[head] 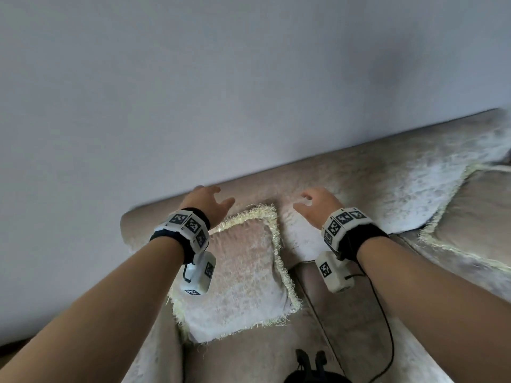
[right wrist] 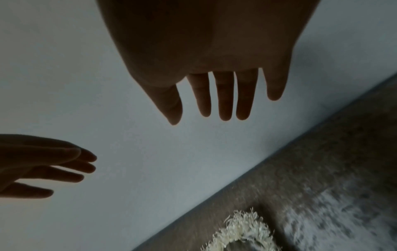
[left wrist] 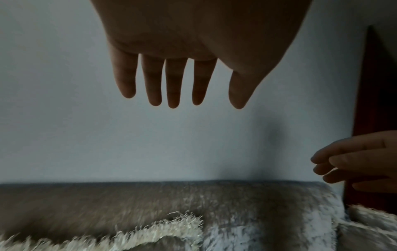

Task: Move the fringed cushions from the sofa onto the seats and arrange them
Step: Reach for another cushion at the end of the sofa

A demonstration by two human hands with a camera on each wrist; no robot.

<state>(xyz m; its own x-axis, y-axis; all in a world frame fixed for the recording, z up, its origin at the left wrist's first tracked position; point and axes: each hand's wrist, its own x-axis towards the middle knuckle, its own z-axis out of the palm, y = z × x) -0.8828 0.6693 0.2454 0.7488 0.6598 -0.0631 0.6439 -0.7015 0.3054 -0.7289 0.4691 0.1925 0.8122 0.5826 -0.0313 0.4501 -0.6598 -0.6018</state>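
Note:
A beige velvet cushion (head: 243, 275) with a cream fringe leans against the backrest at the left end of the sofa (head: 359, 172). Its fringed top corner (left wrist: 182, 222) shows low in the left wrist view and also in the right wrist view (right wrist: 242, 227). My left hand (head: 210, 200) hovers above the cushion's top left corner, fingers spread and empty. My right hand (head: 312, 201) hovers to the right of the top corner, also empty with relaxed fingers. A second fringed cushion (head: 475, 217) lies at the right edge of the head view.
A plain pale wall (head: 221, 78) rises right behind the sofa's backrest. A black cable (head: 384, 313) hangs from my right wrist over the seat. A dark object (head: 312, 366) sits at the bottom edge of the head view.

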